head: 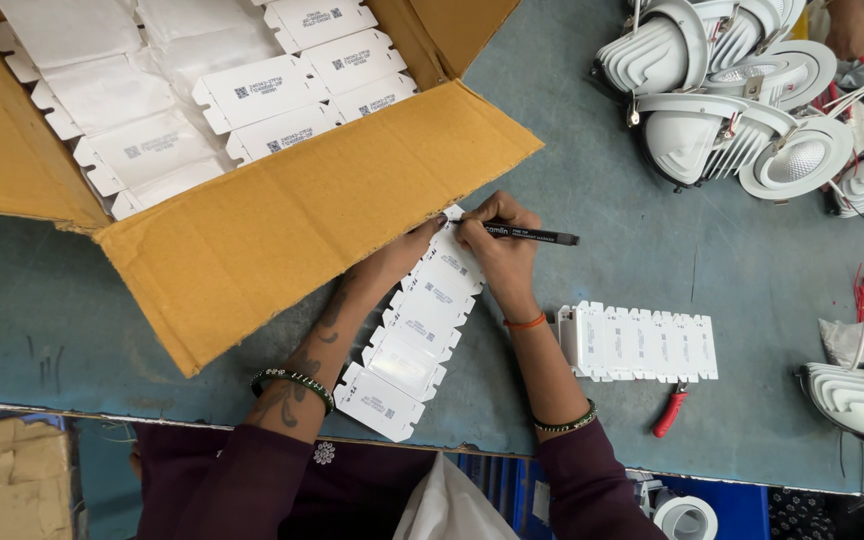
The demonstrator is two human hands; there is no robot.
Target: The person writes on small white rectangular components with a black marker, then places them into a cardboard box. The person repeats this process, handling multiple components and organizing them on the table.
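Just beside the open cardboard box [282, 215], the right hand [500, 250] pinched a black pen [530, 235] over a row of flat white cartons [412, 335] on the desk [652, 260], left hand [412, 248] fingers pressing the top carton.

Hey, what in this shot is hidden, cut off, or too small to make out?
All in the head view:
- Pen tip: hidden under the right hand.
- Print on the row of flat white boxes: too small.
- Left hand fingertips: partly behind the carton flap.
- White lamp housing: cut off by the right edge.
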